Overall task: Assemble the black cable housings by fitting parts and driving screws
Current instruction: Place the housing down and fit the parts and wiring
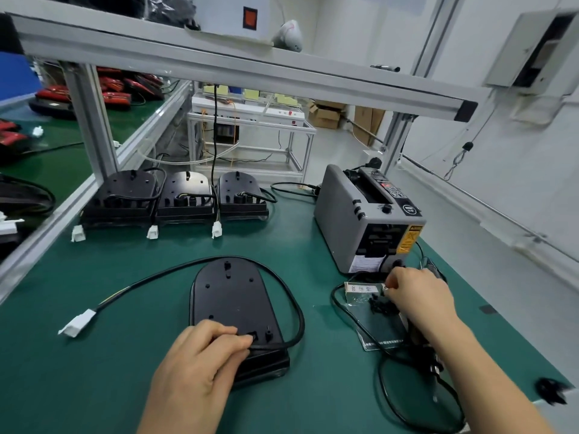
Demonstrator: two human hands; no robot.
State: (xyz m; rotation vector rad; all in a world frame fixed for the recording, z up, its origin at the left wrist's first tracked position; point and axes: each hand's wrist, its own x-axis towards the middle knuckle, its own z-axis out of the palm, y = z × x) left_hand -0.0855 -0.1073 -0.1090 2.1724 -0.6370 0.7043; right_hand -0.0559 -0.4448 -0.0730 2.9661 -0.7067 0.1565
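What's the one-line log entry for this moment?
left hand: grips black housing near end | right hand: fingers at black screws | tape dispenser: behind screws

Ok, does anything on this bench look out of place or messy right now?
Nothing looks damaged or spilled. The left hand grips the front housing; three housings stand in a tidy row behind, and the screws lie in one pile. Only a small black part sits alone near the mat's right edge, too blurred to identify.
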